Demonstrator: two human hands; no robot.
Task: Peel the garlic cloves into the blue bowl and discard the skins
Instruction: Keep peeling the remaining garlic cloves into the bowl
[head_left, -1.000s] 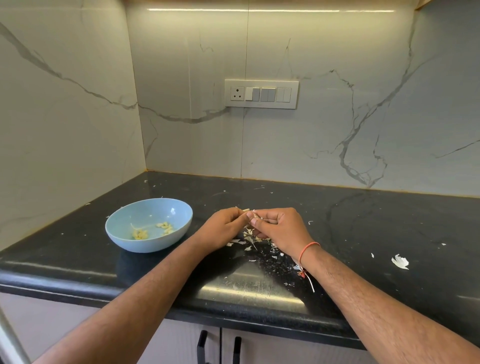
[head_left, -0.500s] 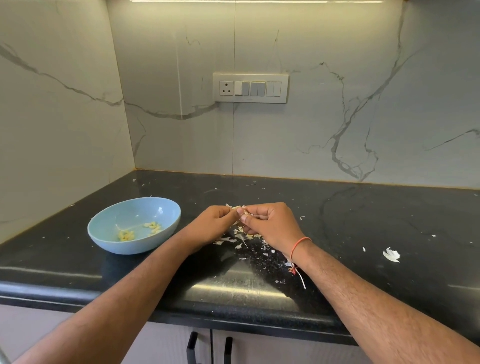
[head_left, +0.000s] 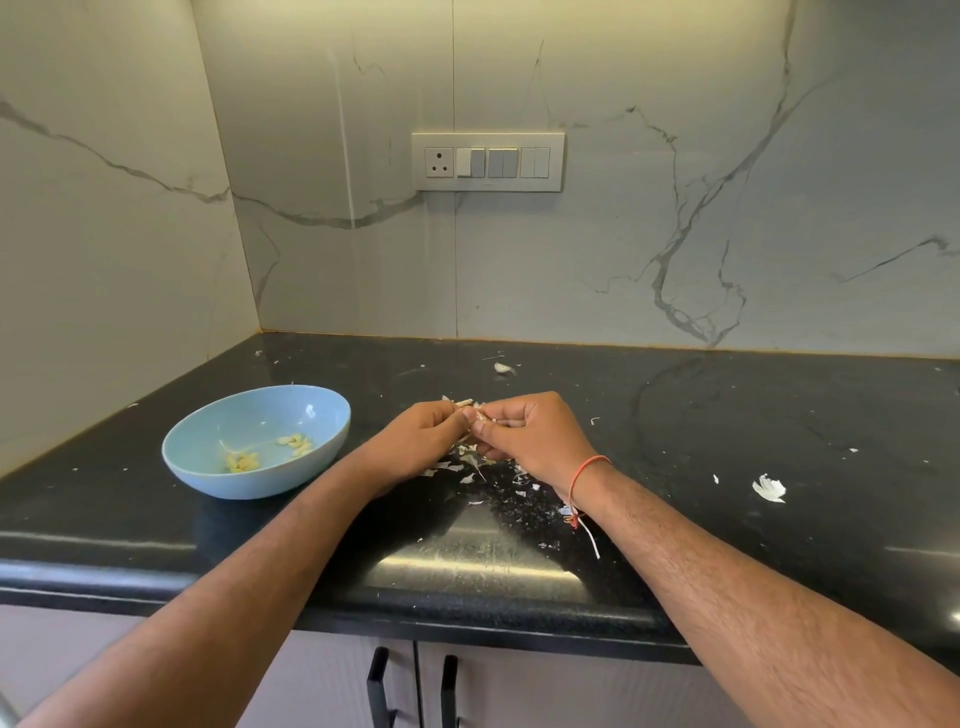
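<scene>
I have both hands meeting over the middle of the black worktop (head_left: 779, 415), knuckles toward me. My left hand (head_left: 415, 441) and right hand (head_left: 535, 441) each pinch narrowly on the same small garlic clove (head_left: 475, 413), thumbs and fingers pressed together on it from either side. I judge that grip is there so 1 hand steadies the clove while the other strips its papery skin; how much skin is left on it I cannot tell, it is too small and mostly hidden.

I work directly above the heap of loose skins (head_left: 467, 467) so the scraps fall in 1 place for later clearing. A larger skin flake (head_left: 769, 488) lies well apart to my right, another scrap near the back wall.

The blue bowl (head_left: 208, 467) sits just beside my left forearm, near the worktop's front edge, with 2 small clusters of peeled cloves (head_left: 270, 452) inside. I judge the drop needs only a short leftward carry over its rim. The right half of the worktop is open; the corner walls close in behind the bowl.
</scene>
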